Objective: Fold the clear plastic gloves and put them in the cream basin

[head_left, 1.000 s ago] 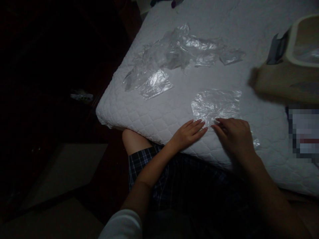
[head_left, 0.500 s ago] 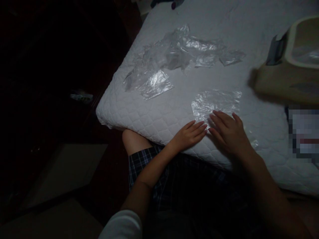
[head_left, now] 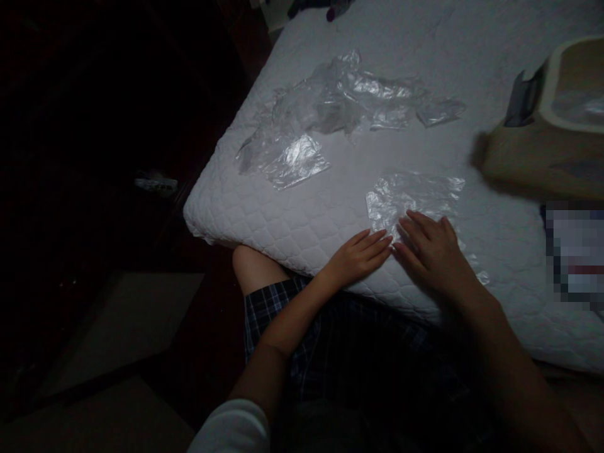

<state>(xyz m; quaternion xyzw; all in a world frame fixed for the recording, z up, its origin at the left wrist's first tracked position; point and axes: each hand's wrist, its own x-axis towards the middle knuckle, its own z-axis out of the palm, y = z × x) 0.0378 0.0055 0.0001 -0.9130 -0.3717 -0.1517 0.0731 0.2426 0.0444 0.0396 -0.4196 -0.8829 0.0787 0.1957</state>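
A clear plastic bag [head_left: 415,190] lies spread out and wrinkled on a white quilted mattress [head_left: 283,220]. My right hand [head_left: 431,251] rests over its near part with the fingers spread, hiding some of the plastic. Beside it, my left hand [head_left: 361,257] lies flat on the mattress edge, its fingertips at the bag's near left corner. Both hands are open, and I see nothing gripped in either. Farther back, a loose heap of crumpled clear plastic bags [head_left: 325,113] spreads across the mattress.
On the right stands a beige bin-like container [head_left: 533,151] with a dark latch and clear plastic inside. A blurred-out item [head_left: 578,251] lies below it. Dark objects [head_left: 325,7] sit at the far edge. A small packet [head_left: 155,183] is on the dark floor at left.
The view has shifted very slightly. The flat bag's far right edge spreads a little farther right under my right hand. My left hand stays almost in place.
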